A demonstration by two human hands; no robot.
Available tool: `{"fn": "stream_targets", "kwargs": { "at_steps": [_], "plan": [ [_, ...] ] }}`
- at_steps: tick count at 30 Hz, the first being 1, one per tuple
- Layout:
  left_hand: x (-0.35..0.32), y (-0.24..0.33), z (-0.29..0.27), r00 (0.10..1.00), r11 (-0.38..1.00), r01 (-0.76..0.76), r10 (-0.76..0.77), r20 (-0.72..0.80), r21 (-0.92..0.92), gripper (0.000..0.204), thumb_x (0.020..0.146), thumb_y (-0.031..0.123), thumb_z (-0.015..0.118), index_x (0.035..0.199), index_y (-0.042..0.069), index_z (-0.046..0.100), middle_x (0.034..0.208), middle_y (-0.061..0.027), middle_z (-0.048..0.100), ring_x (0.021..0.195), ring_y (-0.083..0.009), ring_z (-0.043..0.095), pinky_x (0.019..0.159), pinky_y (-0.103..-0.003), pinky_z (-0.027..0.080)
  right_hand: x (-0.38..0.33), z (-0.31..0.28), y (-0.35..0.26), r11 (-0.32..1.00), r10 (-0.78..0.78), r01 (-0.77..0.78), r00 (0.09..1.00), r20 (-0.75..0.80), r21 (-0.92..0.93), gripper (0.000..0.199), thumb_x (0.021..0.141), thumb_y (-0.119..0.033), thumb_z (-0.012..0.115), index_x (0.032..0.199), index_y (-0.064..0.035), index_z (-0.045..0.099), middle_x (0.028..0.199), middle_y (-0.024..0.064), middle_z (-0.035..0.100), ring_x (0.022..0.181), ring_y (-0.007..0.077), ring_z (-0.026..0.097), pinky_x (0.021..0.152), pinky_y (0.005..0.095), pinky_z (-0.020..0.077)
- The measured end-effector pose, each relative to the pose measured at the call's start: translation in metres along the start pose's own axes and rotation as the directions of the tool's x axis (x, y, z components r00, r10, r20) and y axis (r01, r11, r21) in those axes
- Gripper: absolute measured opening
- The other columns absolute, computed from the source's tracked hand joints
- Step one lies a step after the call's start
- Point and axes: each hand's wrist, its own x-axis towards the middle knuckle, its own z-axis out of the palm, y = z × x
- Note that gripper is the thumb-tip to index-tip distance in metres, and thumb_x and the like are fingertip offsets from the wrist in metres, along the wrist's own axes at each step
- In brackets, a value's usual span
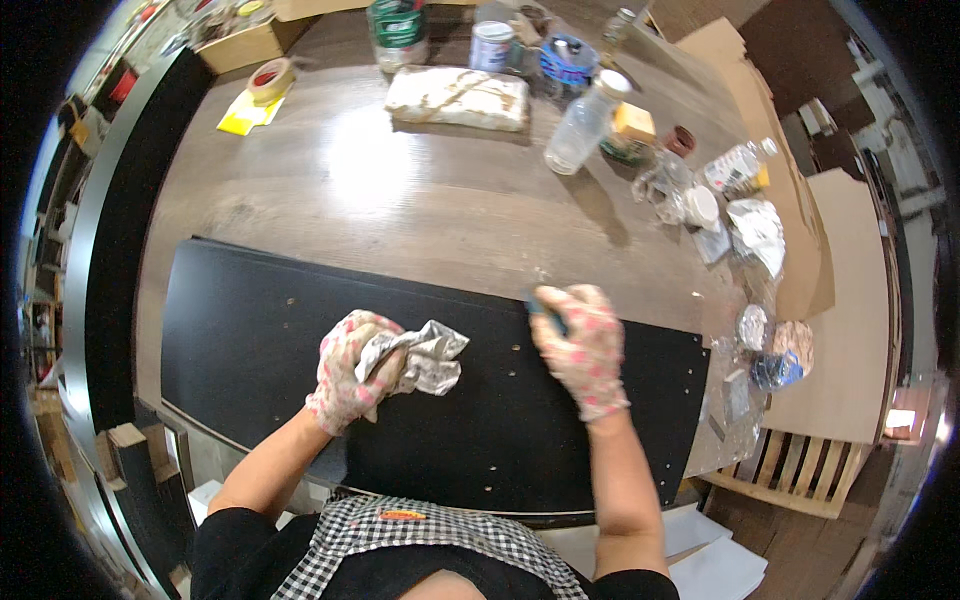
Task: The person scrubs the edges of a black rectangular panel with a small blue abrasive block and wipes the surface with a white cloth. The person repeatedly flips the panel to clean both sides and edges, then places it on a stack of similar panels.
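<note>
A long black panel (pixel 250 330) lies flat in front of me, with small holes along its right end and a few pale spots on its face. Over its left half, my left hand (pixel 350 370), in a pink-patterned work glove, is closed round a crumpled whitish-grey cloth (pixel 433 358). My right hand (pixel 588 350), gloved alike, is at the panel's far edge, right of the middle. Its fingers are closed on a small dark teal block (pixel 545 314), mostly covered by the glove. The block's exact kind cannot be made out.
Behind the panel is a brown wood-grain table (pixel 300 210). Toward the back stand a wrapped white bundle (pixel 457 98), a translucent bottle (pixel 580 130), a tin (pixel 491 46) and tape roll (pixel 270 80). Crumpled plastic (pixel 758 235) and a clear bottle (pixel 738 166) sit at right.
</note>
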Motion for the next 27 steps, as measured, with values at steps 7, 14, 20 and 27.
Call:
{"fn": "stream_targets", "kwargs": {
  "at_steps": [7,14,20,27],
  "plan": [
    [-0.060,-0.039,-0.079,0.979,0.989,0.147,-0.144,-0.142,0.017,0.009,0.079,0.012,0.073,0.080,0.004,0.069,0.076,-0.0114,0.066,0.070,-0.0285,0.065,0.067,-0.039,0.051,-0.015,0.026,-0.009,0.984,0.170,-0.175,0.977,0.128,0.027,0.026,0.076,-0.012,0.077,0.101,-0.0040,0.075,0.093,0.0139,0.066,0.086,0.0302,0.066,0.077,0.0397,0.0539],
    [-0.119,-0.100,-0.186,0.827,0.923,0.380,-0.308,-0.470,0.063,0.011,0.081,0.011,0.073,0.082,0.003,0.065,0.074,-0.0104,0.062,0.066,-0.0270,0.061,0.065,-0.038,0.050,0.072,0.155,-0.165,0.979,-0.080,0.031,0.968,0.238,0.202,0.028,0.078,-0.017,0.076,0.104,-0.0056,0.074,0.094,0.0149,0.063,0.089,0.0328,0.064,0.079,0.0415,0.0521],
    [-0.137,-0.127,-0.204,0.909,0.937,0.298,-0.221,-0.352,0.182,0.019,0.075,0.027,0.076,0.077,0.011,0.066,0.070,-0.0094,0.061,0.067,-0.0322,0.061,0.063,-0.044,0.049,0.139,0.293,-0.293,0.898,-0.341,0.272,0.927,0.155,0.345,0.024,0.079,-0.019,0.072,0.099,-0.0067,0.074,0.091,0.0170,0.066,0.092,0.0366,0.064,0.081,0.0459,0.0511],
    [-0.133,-0.127,-0.209,0.925,0.960,0.244,-0.188,-0.331,0.136,0.017,0.074,0.022,0.078,0.078,0.009,0.068,0.072,-0.0088,0.063,0.069,-0.0297,0.063,0.065,-0.042,0.050,0.181,0.356,-0.372,0.845,-0.447,0.334,0.870,0.207,0.418,0.029,0.079,-0.021,0.076,0.105,-0.0077,0.074,0.097,0.0186,0.067,0.098,0.0359,0.064,0.088,0.0453,0.0520]
  ]
}}
